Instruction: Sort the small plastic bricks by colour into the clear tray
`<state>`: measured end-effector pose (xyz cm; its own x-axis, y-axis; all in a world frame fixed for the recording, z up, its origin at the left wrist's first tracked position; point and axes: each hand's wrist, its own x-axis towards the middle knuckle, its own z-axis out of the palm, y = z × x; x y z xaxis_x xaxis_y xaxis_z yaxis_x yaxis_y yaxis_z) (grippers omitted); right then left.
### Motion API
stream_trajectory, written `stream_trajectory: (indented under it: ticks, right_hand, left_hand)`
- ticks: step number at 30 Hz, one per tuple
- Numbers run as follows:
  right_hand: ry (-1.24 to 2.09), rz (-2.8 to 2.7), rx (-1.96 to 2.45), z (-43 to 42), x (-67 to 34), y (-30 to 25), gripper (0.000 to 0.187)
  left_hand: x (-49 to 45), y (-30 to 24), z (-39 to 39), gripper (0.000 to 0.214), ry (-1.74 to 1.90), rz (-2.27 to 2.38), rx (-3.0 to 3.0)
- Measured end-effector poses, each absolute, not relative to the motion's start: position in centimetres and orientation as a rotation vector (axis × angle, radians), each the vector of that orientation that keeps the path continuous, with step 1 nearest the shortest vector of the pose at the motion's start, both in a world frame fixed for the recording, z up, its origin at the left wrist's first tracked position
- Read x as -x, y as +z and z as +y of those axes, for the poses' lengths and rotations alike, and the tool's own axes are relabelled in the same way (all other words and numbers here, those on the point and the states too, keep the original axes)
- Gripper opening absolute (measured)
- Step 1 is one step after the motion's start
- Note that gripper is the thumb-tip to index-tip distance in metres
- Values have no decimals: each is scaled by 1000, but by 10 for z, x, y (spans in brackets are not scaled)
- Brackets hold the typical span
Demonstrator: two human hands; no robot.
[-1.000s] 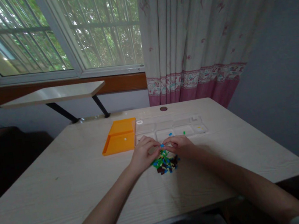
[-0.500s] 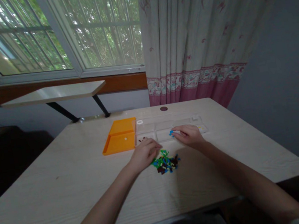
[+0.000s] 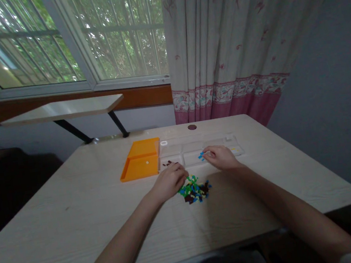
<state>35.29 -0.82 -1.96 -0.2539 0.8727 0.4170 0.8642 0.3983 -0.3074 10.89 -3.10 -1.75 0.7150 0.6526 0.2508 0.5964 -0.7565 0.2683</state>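
Note:
At the left edge of a pile of small plastic bricks (image 3: 195, 190), coloured green, blue, dark brown and pale yellow, rests my left hand (image 3: 171, 180). Its fingers are curled, and anything in them is hidden. My right hand (image 3: 221, 157) reaches over a clear compartment tray (image 3: 192, 159), thumb and forefinger pinched at a small blue brick (image 3: 202, 154). More blue lies just under these fingertips in the front middle compartment. Brown bricks (image 3: 168, 163) sit in the front left compartment, partly behind my left hand. A bit of yellow (image 3: 233, 149) shows in the front right compartment.
An open orange case (image 3: 139, 168) adjoins the tray on the left, with one small white piece (image 3: 147, 162) in it. A raised shelf (image 3: 64, 108) stands at the table's back left. Behind are a window and a curtain (image 3: 226, 54).
My right hand has shifted slightly, and more blue shows beneath its fingertips in the tray. My left hand has moved a little, leaving more of the brown bricks visible.

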Motion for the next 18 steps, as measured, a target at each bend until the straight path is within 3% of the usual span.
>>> stream_trajectory:
  ticks: [8, 18]
  right_hand:
    - [146, -2239, 1470, -11, -347, -21, 25]
    - [44, -2334, 930, -34, -320, -31, 24]
  left_hand:
    - [-111, -17, -31, 18, 659, 1006, -2586]
    - [-121, -25, -30, 18, 894, 1034, -2086]
